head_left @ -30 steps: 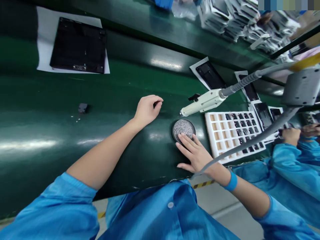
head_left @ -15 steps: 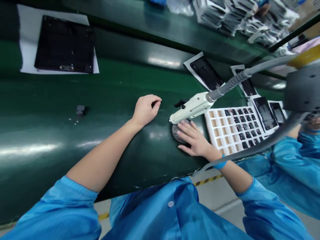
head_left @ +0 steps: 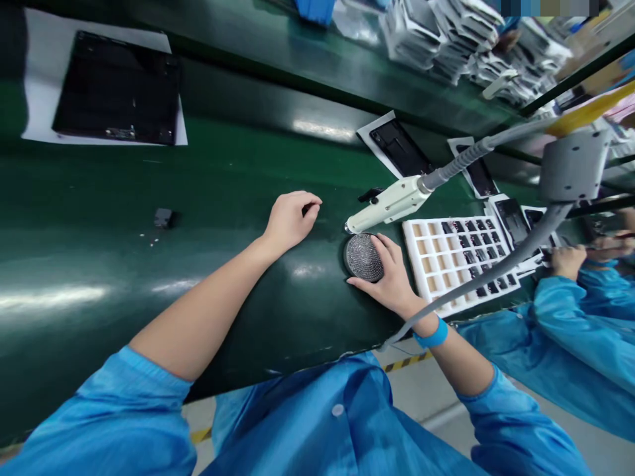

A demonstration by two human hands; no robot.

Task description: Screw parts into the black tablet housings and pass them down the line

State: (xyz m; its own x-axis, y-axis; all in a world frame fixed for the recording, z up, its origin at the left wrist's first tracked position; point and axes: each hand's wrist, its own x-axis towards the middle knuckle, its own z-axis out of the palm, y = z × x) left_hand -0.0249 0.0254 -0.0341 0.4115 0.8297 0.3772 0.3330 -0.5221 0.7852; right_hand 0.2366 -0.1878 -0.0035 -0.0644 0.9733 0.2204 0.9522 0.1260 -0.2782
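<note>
My right hand (head_left: 389, 277) curves round a small round dish (head_left: 364, 258), thumb on its near side and fingers along its right rim. The dish is full of tiny metal pieces that look like screws. My left hand (head_left: 292, 221) rests on the green bench (head_left: 238, 178), its fingers curled in and the thumb near the index finger. Whatever those fingers may hold is hidden. Just above the dish hangs a pale electric screwdriver (head_left: 389, 203), its tip pointing left; neither hand touches it.
Right of the dish lies a white compartment tray (head_left: 421, 264) partly filled with small black parts. A grey cable (head_left: 476, 284) crosses in front of it. A black panel (head_left: 119, 89) lies back left, a small black block (head_left: 163, 217) nearer. A co-worker's hand (head_left: 568, 261) shows at right.
My right hand has gone from flat fingers on the metal pieces to a grip around the dish's rim. The screwdriver swung left over the dish, then back slightly. My left hand stays put.
</note>
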